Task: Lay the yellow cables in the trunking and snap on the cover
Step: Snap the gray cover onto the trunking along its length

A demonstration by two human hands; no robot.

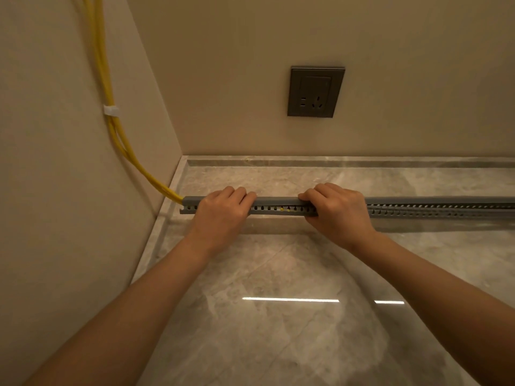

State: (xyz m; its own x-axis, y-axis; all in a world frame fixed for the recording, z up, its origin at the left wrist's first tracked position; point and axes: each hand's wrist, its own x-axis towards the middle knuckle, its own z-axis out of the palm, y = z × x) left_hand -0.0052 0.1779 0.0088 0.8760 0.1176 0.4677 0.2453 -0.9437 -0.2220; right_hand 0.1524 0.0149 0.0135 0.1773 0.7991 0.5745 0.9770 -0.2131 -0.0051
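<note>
We logged the grey slotted trunking (278, 208) lying lengthwise on a polished marble surface (278, 344), parallel to the back wall and near the left corner. The cover (276, 201) sat on top of it. Yellow cables (111, 87) ran down the left wall, through a white clip (111, 110), into the trunking's left end; yellow showed through some slots. Left hand (223, 213) grasped the cover with fingers curled over it near that end. Right hand (338, 211) did likewise further right. A dark socket (315, 91) sat on the back wall.
</note>
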